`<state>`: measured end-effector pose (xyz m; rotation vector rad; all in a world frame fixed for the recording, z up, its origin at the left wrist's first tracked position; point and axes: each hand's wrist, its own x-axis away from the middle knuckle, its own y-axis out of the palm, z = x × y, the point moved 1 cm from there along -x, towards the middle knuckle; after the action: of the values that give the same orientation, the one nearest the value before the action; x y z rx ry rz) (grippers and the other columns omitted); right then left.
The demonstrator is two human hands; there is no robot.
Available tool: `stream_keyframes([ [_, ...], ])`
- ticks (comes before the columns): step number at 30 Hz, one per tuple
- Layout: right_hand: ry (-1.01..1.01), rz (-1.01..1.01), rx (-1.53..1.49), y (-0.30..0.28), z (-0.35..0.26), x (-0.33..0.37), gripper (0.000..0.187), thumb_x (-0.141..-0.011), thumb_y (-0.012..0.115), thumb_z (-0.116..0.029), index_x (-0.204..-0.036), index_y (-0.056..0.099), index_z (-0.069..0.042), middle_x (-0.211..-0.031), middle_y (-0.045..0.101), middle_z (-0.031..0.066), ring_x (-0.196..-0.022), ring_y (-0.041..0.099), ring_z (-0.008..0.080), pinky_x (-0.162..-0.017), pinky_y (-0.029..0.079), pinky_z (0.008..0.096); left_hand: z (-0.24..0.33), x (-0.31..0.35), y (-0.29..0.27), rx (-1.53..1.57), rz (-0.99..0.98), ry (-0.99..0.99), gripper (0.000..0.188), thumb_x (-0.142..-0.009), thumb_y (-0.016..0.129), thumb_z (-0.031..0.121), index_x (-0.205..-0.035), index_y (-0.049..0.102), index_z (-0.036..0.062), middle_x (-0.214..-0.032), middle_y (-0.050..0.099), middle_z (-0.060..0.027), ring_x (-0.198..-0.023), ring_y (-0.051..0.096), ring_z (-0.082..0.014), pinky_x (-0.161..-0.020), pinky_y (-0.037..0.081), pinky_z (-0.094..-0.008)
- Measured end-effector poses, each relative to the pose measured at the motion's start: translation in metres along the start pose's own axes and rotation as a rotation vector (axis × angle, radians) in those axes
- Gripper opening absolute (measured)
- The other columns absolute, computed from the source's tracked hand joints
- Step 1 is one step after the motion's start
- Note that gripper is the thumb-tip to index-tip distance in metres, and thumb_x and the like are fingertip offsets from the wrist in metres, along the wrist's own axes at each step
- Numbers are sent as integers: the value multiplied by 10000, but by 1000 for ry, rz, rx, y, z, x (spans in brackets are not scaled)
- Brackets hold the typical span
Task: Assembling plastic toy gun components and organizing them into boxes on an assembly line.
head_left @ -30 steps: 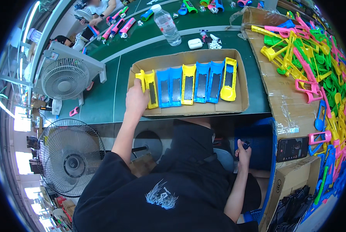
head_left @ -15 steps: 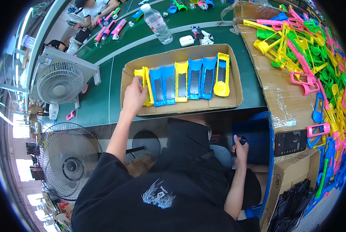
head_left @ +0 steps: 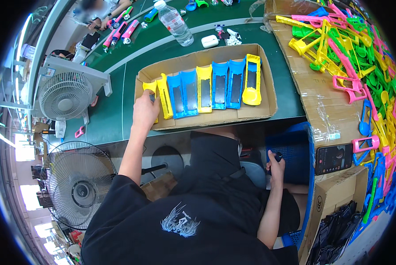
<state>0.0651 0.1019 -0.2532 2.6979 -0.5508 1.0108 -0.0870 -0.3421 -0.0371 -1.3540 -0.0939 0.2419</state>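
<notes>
Head: left hand pinches a yellow shell, now parted from its neighbour — right hand grips something dark.

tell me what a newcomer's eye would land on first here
Probably the heap of pink, yellow, green and blue plastic parts on the right side. Next, the row of yellow and blue shells in the cardboard tray near the centre, with the left hand at the leftmost yellow shell. Below the tray, the right hand holds a small dark object.
</notes>
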Motion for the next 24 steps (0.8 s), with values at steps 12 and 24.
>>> stream_keyframes([
  [12, -16, 3, -88, 2, 3, 0, 320, -875, 810, -273, -826, 535, -117, -598, 467, -68, -441, 439, 36, -394, 292, 221, -10, -2, 24, -177, -95, 261, 567, -1074, 389, 382, -1444, 433, -45, -1555, 367, -249, -1439, 348, -407, -1150, 320, -512],
  [24, -75, 14, -76, -15, 7, -3, 305, -888, 780, -326, -802, 600, -94, -611, 527, -42, -461, 467, 56, -429, 348, 245, 14, -4, 24, -414, -197, 235, 586, -1074, 347, 371, -1556, 290, 43, -1643, 233, -173, -1495, 269, -340, -1122, 232, -594],
])
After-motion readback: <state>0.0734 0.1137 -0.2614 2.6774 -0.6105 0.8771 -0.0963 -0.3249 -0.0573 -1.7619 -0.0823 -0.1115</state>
